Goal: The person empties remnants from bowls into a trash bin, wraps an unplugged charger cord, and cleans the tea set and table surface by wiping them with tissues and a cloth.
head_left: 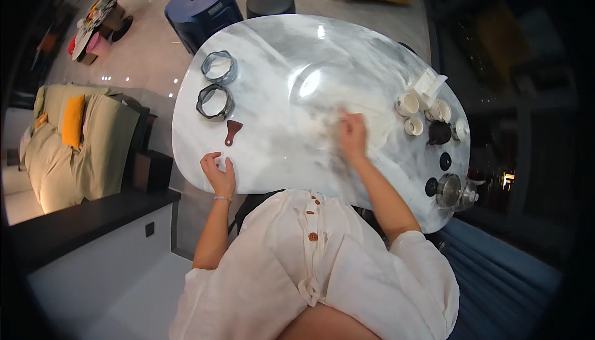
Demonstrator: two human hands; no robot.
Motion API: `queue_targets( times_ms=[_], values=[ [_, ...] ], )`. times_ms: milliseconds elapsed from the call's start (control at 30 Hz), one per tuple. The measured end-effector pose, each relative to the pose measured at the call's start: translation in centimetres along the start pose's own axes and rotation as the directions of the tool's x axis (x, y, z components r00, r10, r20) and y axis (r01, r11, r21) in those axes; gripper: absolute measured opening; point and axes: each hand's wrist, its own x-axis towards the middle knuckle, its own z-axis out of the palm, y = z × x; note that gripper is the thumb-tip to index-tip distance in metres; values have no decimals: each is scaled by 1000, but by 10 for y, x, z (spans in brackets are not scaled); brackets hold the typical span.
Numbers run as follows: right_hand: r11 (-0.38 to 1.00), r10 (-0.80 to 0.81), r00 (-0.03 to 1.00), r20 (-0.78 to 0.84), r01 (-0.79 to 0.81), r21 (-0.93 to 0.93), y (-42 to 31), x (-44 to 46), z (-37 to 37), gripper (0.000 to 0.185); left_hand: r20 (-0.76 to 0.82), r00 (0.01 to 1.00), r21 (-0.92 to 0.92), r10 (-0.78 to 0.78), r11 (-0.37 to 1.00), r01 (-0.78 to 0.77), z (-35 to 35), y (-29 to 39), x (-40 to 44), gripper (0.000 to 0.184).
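My left hand (218,174) rests at the near left edge of the marble table (266,154), its fingers curved and apart with nothing between them. Just beyond it lies a dark red scraper (233,133). Farther up the left side are two faceted bowls, a dark-rimmed one (214,102) and a bluish clear one (219,67), each with white contents. My right hand (352,134) is over the middle of the table, blurred, with its fingers drawn together; what they hold, if anything, is hidden. Around it the tabletop shows a pale, whitish patch (375,123).
At the right stand white cups (407,104), a tissue box (427,88), a dark pot (439,133), black discs (445,161) and a glass teapot (449,190). Past the far edge are a blue stool (201,11) and a black stool (271,3). A green sofa (99,154) is at the left.
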Motion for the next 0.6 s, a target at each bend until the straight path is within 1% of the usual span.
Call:
queue_targets(
  times_ms=[33,67,100,133,167,233,267,300,333,367,400,433,467,533,567,600],
  values=[
    [994,-23,995,93,13,107,-8,-10,29,28,12,1000,14,22,1000,-22,4,-2,1,25],
    [991,-103,975,199,84,103,-28,-23,50,25,29,999,26,46,999,-47,7,-2,2,25],
    [950,173,884,434,-266,162,-49,-30,69,24,50,997,17,64,998,-65,9,0,3,25],
    [997,-58,874,482,75,-15,-43,-47,90,23,63,996,2,62,998,-62,9,4,4,25],
    [991,-91,870,484,125,-38,-43,-54,92,21,71,996,-12,56,998,-55,10,7,2,25],
    [983,-134,893,429,175,-58,-40,-56,76,22,90,994,-23,67,998,-65,11,8,3,24],
    [984,-129,896,426,170,-59,-37,-50,67,22,99,992,-16,75,997,-73,11,5,3,24],
    [977,195,872,450,-211,-15,-31,-40,57,20,110,990,-9,84,996,-83,12,2,3,23],
    [828,482,729,485,-560,19,-24,-35,46,21,116,989,-10,89,996,-89,15,0,4,23],
    [930,350,840,414,-364,-48,-6,-39,40,26,99,986,2,131,991,-132,18,-1,5,22],
    [979,192,916,353,-155,-131,11,-44,34,34,84,982,15,172,985,-174,20,-2,6,21],
    [928,372,876,307,-356,-109,12,-41,22,40,88,980,16,177,984,-179,20,0,6,21],
    [840,536,802,263,-537,-75,14,-33,11,46,102,980,-9,168,986,-168,21,4,8,22],
    [838,545,835,70,-543,-47,48,-29,-13,42,115,979,-38,167,986,-164,23,6,11,22],
    [809,581,813,33,-582,86,69,-31,-27,38,119,977,-45,176,984,-171,24,3,9,22],
    [931,354,934,-60,-357,-75,70,-35,-49,33,124,975,-56,184,982,-178,27,3,8,21]
  ],
)
